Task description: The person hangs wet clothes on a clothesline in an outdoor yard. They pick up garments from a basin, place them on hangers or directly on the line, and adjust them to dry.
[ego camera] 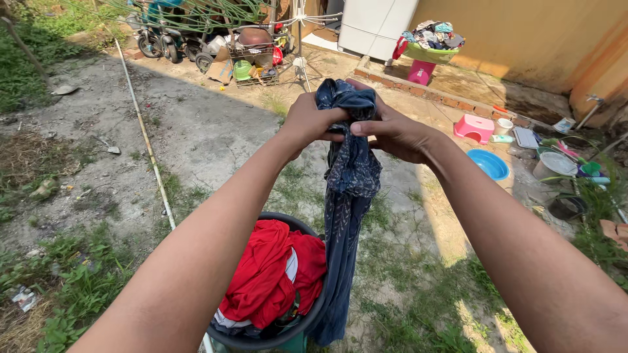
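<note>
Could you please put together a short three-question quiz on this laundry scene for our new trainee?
1. True or false: both hands grip the dark blue cloth.
2. What lies on top in the dark tub? A) a red garment B) a yellow towel C) shoes
3. Fill in: the blue basin sits on the ground near a pink ____.

Key:
1. True: the left hand and right hand both grip its top.
2. A: the red garment.
3. Stool.
</note>
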